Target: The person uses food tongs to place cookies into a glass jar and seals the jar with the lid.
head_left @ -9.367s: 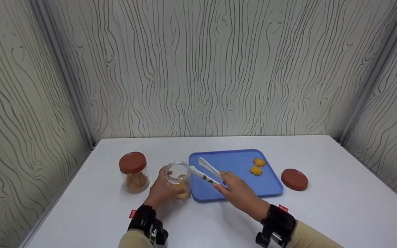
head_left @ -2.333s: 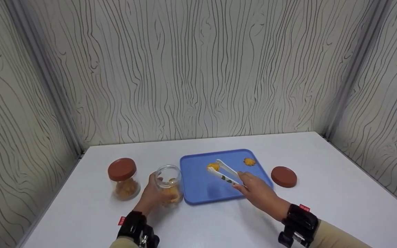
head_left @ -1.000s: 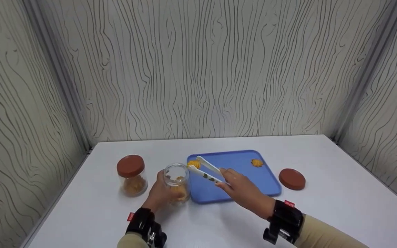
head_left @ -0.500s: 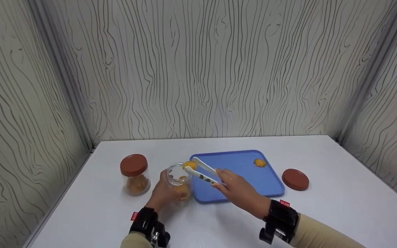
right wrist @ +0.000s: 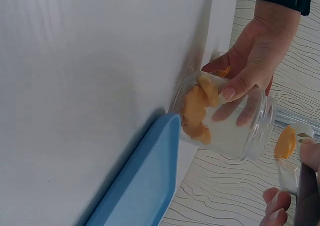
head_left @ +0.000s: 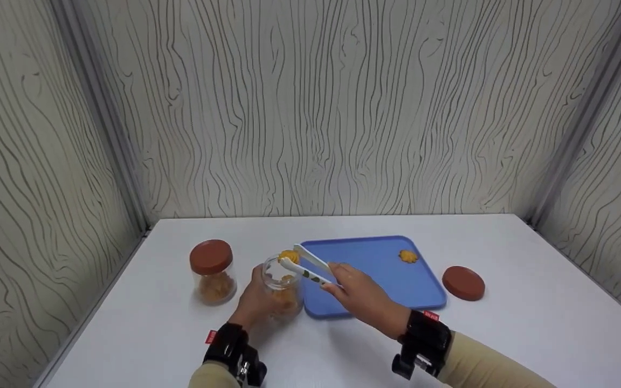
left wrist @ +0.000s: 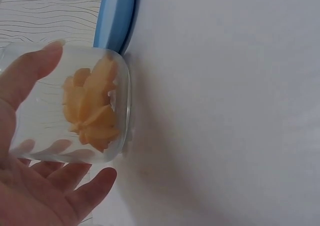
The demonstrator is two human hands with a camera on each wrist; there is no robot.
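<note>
My left hand (head_left: pixel 256 300) grips an open clear jar (head_left: pixel 292 305) by its side, thumb and fingers around it. Several piped yellow cookies (left wrist: pixel 92 105) lie at the bottom of the jar, plain in the left wrist view. White tongs (head_left: pixel 310 275) with a green leaf pattern are held in my right hand (head_left: pixel 363 295). Between the tips of the tongs is a swirled cookie (head_left: pixel 289 256), right over the jar's mouth; in the right wrist view this cookie (right wrist: pixel 285 143) shows just beyond the rim. Another cookie (head_left: pixel 408 256) lies on the blue tray (head_left: pixel 364 253).
The tray stands close beside the jar on the white table (head_left: pixel 526 302). A second jar (head_left: pixel 213 272), capped with a red-brown lid and holding cookies, stands at the left. A loose red-brown lid (head_left: pixel 463 283) lies right of the tray. Wood-patterned panels (head_left: pixel 310 108) enclose the table.
Two cookies lay on the tray at first; one was picked up with the tongs. My right hand has carried it leftward to above the jar. The left hand keeps holding the jar.
</note>
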